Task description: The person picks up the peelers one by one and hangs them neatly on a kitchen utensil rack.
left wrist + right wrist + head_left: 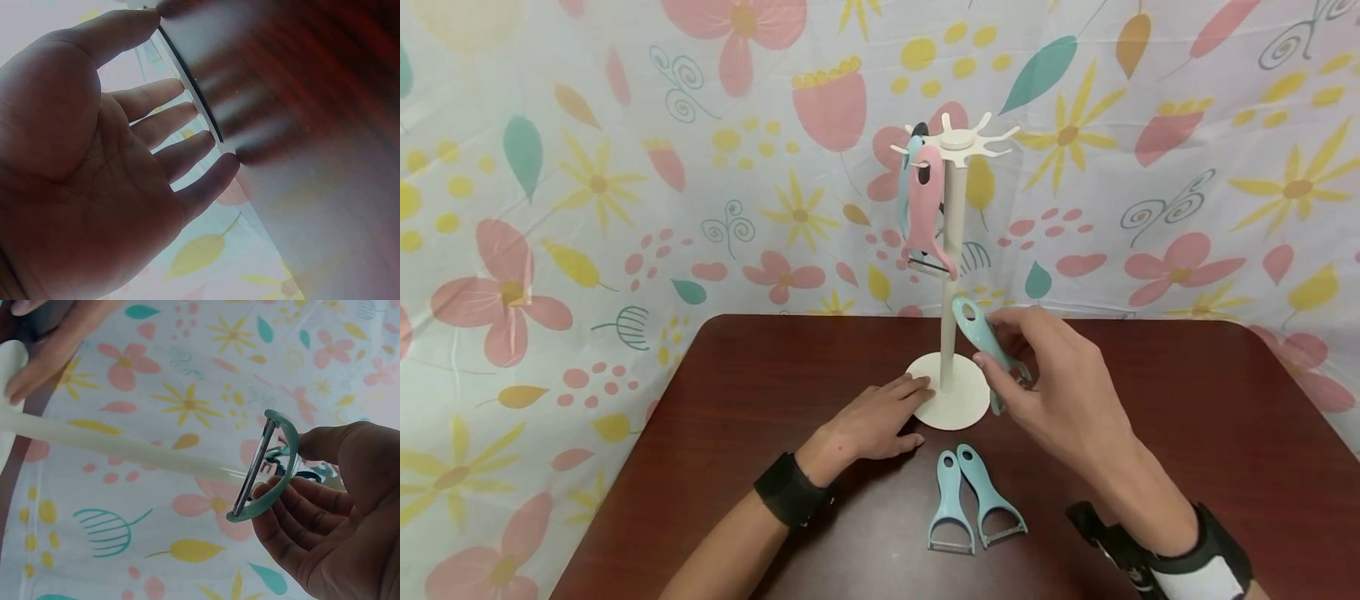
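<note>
Black wrist straps (793, 492) circle both forearms low in the head view. Just ahead, on the dark reddish-brown wooden table (775, 367), lie a light-blue Y-peeler (948, 487) and its twin (983, 487), handle ends close together and pointing at the stand, blades toward the wearer. Beyond them rises a cream utensil stand (951, 317) with a round base (955, 408). The left hand (880, 421) has its fingers extended, grasping nothing, the fingertips resting on the base's left edge. The right hand (1067, 387) pinches another light-blue peeler (976, 329) between thumb and fingers, just right of the pole, tilted with its holed handle end up and its blade end down. From the pronged top (957, 142) hang a pink peeler (927, 200) and, partly hidden behind it, a blue peeler (904, 200). Floral cloth (625, 167) forms the backdrop.
</note>
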`<state>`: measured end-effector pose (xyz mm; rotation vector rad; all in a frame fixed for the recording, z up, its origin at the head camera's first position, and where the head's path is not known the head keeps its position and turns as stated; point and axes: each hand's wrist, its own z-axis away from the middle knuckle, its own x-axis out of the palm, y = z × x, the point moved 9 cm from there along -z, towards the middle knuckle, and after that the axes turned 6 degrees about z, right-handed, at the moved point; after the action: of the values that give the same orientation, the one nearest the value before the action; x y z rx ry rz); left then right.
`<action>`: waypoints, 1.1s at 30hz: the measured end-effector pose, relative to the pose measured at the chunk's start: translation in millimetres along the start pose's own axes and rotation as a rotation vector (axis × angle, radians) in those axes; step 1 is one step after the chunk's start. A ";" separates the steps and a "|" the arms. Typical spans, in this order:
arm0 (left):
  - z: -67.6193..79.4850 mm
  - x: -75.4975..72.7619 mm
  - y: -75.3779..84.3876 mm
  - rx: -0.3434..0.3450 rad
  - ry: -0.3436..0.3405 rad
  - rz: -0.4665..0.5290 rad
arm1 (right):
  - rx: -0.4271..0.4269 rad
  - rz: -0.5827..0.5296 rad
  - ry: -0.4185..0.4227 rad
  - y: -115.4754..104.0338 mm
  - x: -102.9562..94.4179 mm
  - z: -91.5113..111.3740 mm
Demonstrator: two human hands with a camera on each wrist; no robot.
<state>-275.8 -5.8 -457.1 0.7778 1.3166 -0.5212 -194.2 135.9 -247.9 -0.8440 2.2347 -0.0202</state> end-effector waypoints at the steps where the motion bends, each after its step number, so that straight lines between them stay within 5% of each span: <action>1: 0.1 0.0 0.1 0.000 0.000 0.003 | 0.000 0.000 0.016 -1.6 -2.0 -2.0; 33: 1.1 -0.1 0.1 0.002 0.009 0.013 | -0.029 -0.077 0.281 -37.8 -57.0 -63.5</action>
<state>-275.0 -6.5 -456.9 0.7905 1.3192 -0.5095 -184.4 124.7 -155.7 -0.9938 2.4665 -0.1510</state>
